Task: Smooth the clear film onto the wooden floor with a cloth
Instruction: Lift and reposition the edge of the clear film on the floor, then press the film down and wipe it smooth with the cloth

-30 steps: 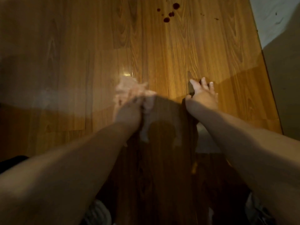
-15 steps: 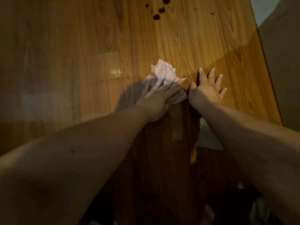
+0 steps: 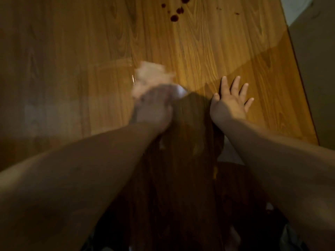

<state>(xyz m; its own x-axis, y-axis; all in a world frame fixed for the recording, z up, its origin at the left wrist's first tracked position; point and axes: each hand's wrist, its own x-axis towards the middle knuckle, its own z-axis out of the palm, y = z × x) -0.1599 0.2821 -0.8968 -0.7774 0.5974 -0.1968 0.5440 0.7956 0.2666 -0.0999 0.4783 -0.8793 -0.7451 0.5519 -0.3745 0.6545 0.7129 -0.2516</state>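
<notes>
Left hand [image 3: 153,107], badly smeared by motion blur, lies on top of a pale, crumpled cloth [image 3: 150,73] just left of the frame's centre. The blur hides whether its fingers curl round the cloth or only press on it. The cloth sits on the clear film [image 3: 116,78], which shows only as a glossy sheen with a bright creased edge beside the cloth's left side. Film and cloth rest on the wooden floor [image 3: 208,42], its grain running up the frame. Just right of centre the right hand [image 3: 229,104] lies flat on the floor, holding nothing, fingers [image 3: 235,84] straight and spread. Dark red spots [image 3: 174,18] mark the boards at top centre. A dull grey surface [image 3: 317,69] borders the floor along the right edge.
</notes>
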